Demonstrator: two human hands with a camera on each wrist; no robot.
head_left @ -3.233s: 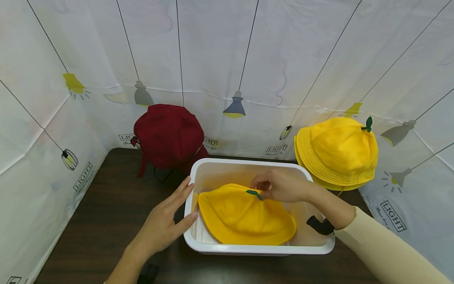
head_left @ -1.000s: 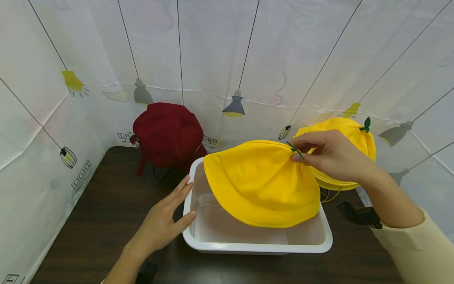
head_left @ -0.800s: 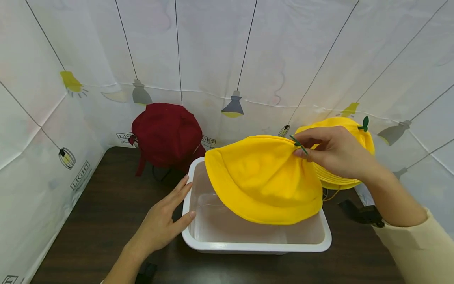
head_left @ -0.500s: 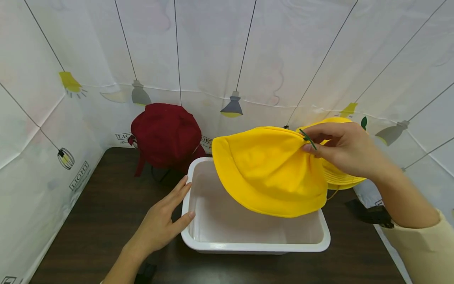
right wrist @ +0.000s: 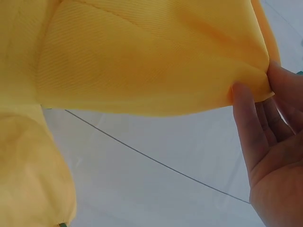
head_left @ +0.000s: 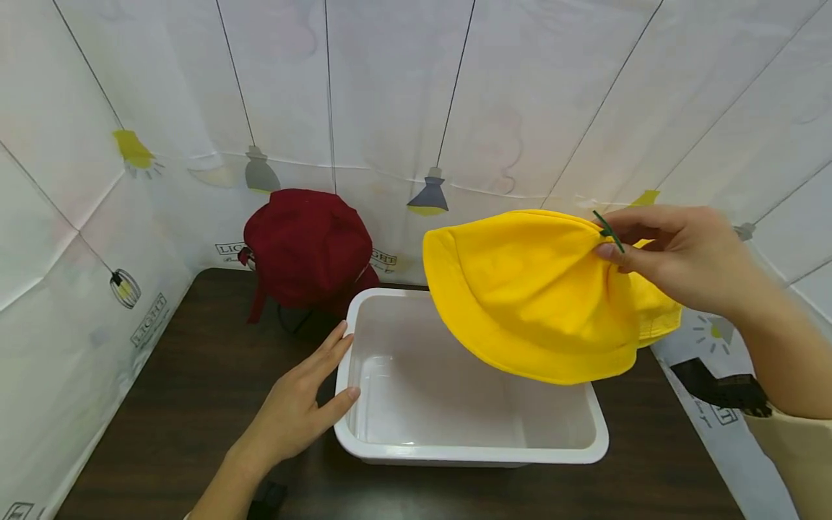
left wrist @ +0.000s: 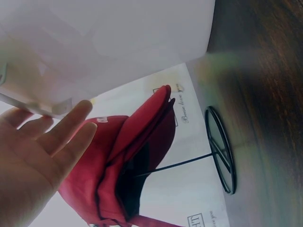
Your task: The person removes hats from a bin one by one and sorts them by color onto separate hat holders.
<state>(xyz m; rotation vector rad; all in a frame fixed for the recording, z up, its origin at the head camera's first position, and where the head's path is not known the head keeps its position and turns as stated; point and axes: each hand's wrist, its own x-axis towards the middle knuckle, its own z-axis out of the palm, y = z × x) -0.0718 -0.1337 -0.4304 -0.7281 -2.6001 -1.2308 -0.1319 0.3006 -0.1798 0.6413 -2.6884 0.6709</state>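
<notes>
My right hand (head_left: 689, 260) pinches a yellow bucket hat (head_left: 533, 289) by its crown, near a small green sprout. The hat hangs tilted above the back right of a white plastic bin (head_left: 471, 455). In the right wrist view, the thumb and a finger of the right hand (right wrist: 274, 156) grip the fabric of the hat (right wrist: 156, 56). My left hand (head_left: 292, 404) rests on the bin's left rim, fingers fairly straight. The left wrist view has the left hand (left wrist: 33, 165) against the bin wall (left wrist: 118, 38). Inside the bin, the bare bottom shows.
A dark red cap (head_left: 308, 249) sits on a black wire stand (left wrist: 221, 151) behind the bin's left side. Another yellow hat (head_left: 656, 314) stands at the back right, mostly hidden by the held hat. A lamp-printed sheet (head_left: 507, 94) surrounds the dark wooden table (head_left: 214, 368).
The right hand has lifted the yellow hat out of the bin and carried it up and rightward, covering most of the other yellow hat. The left hand stays at the rim.
</notes>
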